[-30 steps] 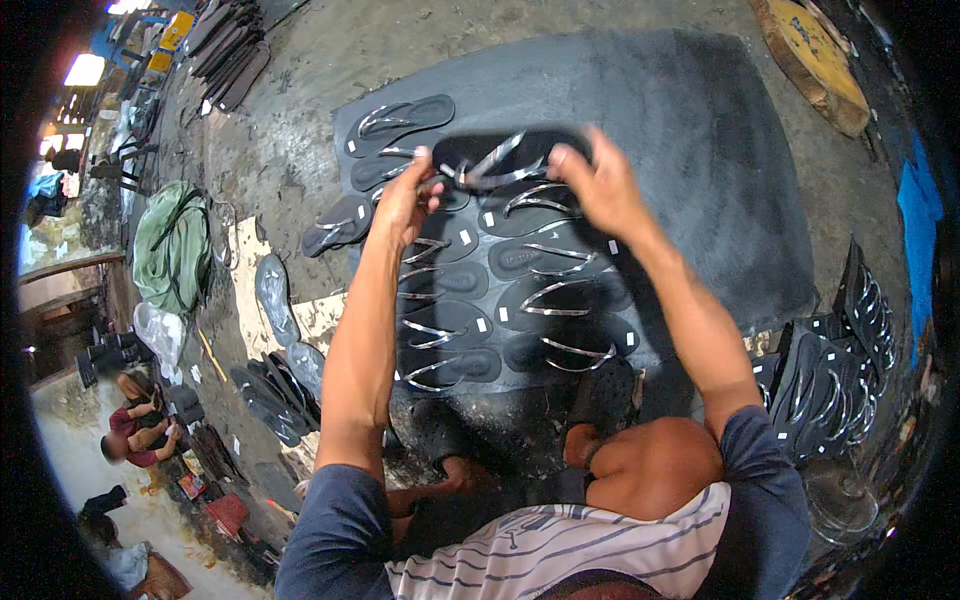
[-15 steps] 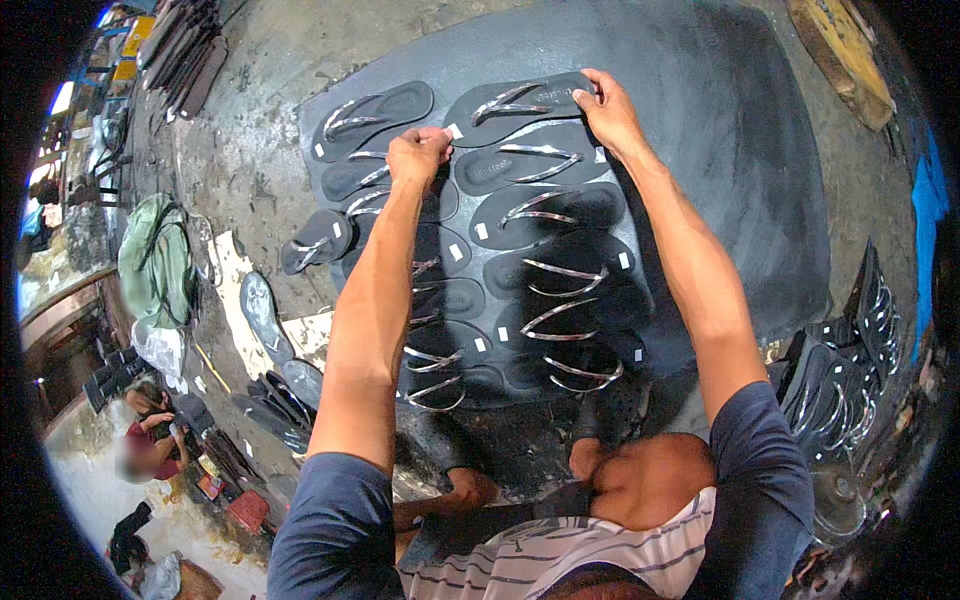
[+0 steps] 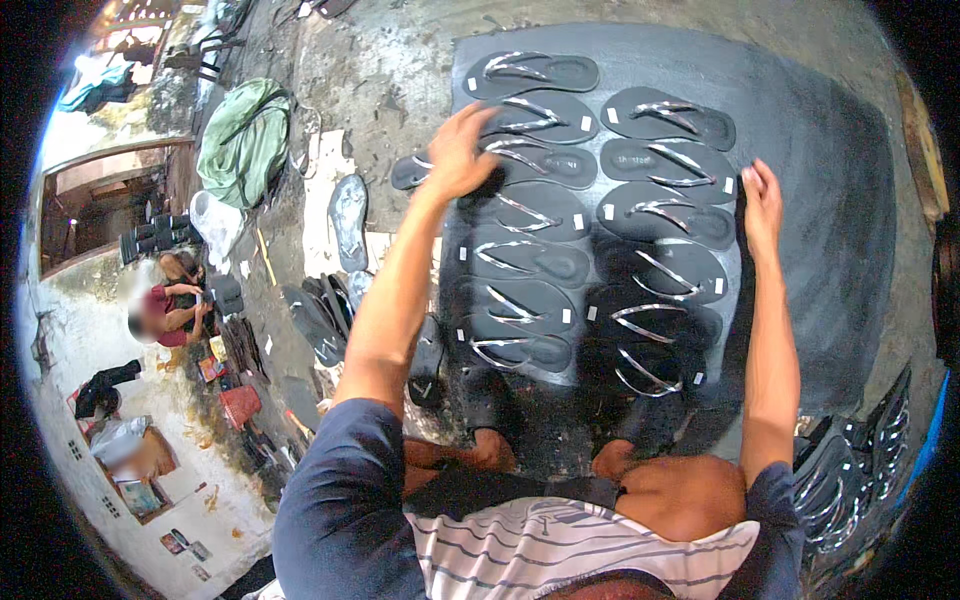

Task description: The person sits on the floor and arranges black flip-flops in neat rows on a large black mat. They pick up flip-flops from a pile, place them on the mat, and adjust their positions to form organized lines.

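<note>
We look down on two columns of black sandals (image 3: 590, 230) with silver straps, laid on a dark mat (image 3: 830, 200) on the floor. Our left hand (image 3: 462, 150) rests on a sandal (image 3: 540, 160) in the far part of the left column, fingers curled over its heel end; whether they clasp it we cannot tell. Our right hand (image 3: 762, 205) lies flat and released at the right edge of the right column, grasping nothing. More sandals lie stacked near right (image 3: 850, 470) and loose on the floor at left (image 3: 335, 310). We judge the step in hand to be squaring the rows. The next move, in our judgement, calls for a light sideways nudge that leaves neighbouring pairs undisturbed.
</note>
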{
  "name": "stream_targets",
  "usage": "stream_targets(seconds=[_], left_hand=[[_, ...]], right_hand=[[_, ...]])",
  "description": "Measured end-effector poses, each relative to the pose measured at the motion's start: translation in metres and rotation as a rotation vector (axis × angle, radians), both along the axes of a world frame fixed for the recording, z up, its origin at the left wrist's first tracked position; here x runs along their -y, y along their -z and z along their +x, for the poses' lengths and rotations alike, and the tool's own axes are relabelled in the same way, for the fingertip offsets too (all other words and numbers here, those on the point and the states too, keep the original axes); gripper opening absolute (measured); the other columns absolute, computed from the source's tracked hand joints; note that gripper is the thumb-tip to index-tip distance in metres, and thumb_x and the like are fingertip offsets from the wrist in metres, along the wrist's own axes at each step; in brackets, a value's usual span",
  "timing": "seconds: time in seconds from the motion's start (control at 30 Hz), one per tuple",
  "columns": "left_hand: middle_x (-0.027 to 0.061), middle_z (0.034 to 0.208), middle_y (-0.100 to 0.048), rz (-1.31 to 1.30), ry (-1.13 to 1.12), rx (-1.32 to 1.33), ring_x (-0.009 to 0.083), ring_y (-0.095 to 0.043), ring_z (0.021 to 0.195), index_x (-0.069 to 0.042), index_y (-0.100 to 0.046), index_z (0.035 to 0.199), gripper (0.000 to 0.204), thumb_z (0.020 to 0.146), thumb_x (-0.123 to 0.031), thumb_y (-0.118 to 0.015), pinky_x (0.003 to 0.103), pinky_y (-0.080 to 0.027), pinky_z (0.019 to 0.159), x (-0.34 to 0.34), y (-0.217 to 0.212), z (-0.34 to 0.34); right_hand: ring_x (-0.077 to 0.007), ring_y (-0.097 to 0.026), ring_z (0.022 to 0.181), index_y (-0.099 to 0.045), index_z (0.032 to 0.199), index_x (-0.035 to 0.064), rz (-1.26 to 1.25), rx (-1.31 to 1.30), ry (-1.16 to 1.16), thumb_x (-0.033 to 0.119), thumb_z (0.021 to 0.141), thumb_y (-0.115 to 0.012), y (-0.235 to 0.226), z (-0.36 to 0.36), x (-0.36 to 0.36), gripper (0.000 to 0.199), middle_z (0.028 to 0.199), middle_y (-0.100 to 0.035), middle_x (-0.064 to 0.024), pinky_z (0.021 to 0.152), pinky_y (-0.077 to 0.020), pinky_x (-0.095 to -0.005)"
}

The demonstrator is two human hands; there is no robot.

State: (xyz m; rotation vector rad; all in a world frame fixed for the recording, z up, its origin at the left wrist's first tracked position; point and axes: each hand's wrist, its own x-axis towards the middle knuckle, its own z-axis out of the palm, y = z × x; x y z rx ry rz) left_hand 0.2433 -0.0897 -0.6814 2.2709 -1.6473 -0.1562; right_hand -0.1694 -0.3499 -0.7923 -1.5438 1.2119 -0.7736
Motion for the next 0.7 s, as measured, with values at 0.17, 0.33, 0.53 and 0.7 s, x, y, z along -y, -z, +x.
stream_targets(seconds=[0.17, 0.33, 0.53, 0.7], left_hand=[[0.0097, 0.129, -0.059, 0.309, -0.139, 0.017, 0.0341, -0.054, 0.12, -0.023, -0.057, 0.129, 0.052, 0.078, -0.013, -0.063, 0.043, -0.044, 0.098, -0.096, -0.026, 0.046], [0.007, 0.098, -0.07, -0.148, -0.177, -0.58, 0.0167, -0.064, 0.087, -0.008, -0.067, 0.112, 0.029, 0.087, -0.009, -0.052, 0.031, -0.05, 0.08, -0.057, -0.114, -0.03], [0.0034, 0.109, -0.067, -0.158, -0.2, -1.64, 0.0144, -0.064, 0.093, -0.004, -0.061, 0.125, 0.035, 0.098, -0.026, -0.054, 0.03, -0.051, 0.085, -0.041, -0.109, -0.125], [0.0054, 0.113, -0.066, -0.403, -0.2, -1.696, 0.0169, -0.063, 0.096, -0.003, -0.057, 0.129, 0.042, 0.096, -0.029, -0.058, 0.03, -0.051, 0.084, -0.033, -0.134, -0.161]], right_hand=[[-0.0246, -0.055, 0.118, -0.058, 0.125, 0.0017, -0.084, 0.038, 0.153, 0.025, 0.096, -0.058, -0.017, 0.012, -0.006, 0.037, 0.126, -0.06, -0.0136, 0.104, -0.0398, -0.0352], [-0.0222, -0.057, 0.115, -0.062, 0.121, 0.0047, -0.2, 0.14, -0.255, 0.027, 0.097, -0.058, -0.153, 0.083, -0.083, 0.033, 0.12, -0.063, -0.0106, 0.1, -0.0426, -0.0351], [-0.0147, -0.061, 0.095, -0.058, 0.124, 0.0001, 0.17, 0.333, -0.759, 0.028, 0.087, -0.074, -0.252, 0.12, -0.168, 0.049, 0.107, -0.066, -0.0089, 0.083, -0.0499, -0.0304], [-0.0026, -0.047, 0.068, -0.064, 0.106, 0.0016, 0.045, 0.193, -0.568, 0.024, 0.088, -0.073, -0.249, 0.087, -0.16, 0.03, 0.08, -0.057, 0.0059, 0.06, -0.0398, -0.0209]])
